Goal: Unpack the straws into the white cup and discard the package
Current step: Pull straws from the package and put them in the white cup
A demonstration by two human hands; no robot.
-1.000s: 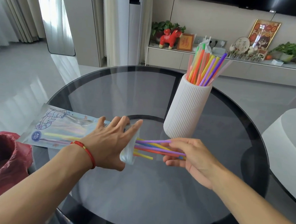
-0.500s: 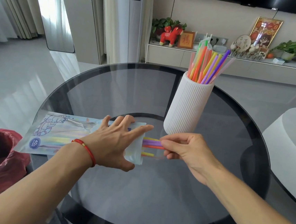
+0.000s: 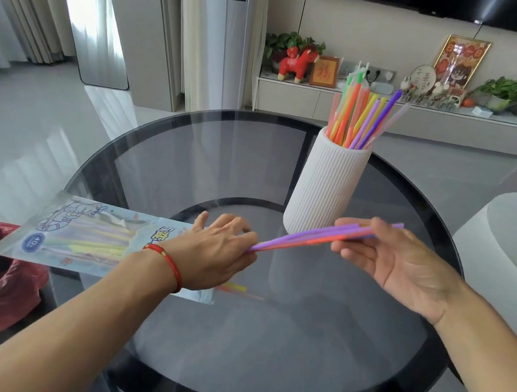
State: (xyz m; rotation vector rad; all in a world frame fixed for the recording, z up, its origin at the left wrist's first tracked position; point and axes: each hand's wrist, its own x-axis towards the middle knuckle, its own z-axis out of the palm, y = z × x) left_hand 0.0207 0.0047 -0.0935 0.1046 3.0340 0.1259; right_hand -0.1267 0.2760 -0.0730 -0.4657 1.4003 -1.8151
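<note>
The right hand (image 3: 402,266) pinches the straws (image 3: 297,239) — it should pull straight while the left hand (image 3: 217,252) presses the package (image 3: 89,236) down.

Daylight is pouring through curtains (image 3: 15,14) left of the low cabinet (image 3: 287,99); a red horse (image 3: 297,63), framed pictures (image 3: 461,62) and plants (image 3: 513,91) are sitting on it, floor (image 3: 36,130) gleaming before it.

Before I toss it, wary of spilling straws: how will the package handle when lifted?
Likely floppy: the package is thin clear film lying flat under the left hand. Probably light, holding only a few straws. Its mouth is open, with a yellow straw poking out, so tilting may spill them.
</note>
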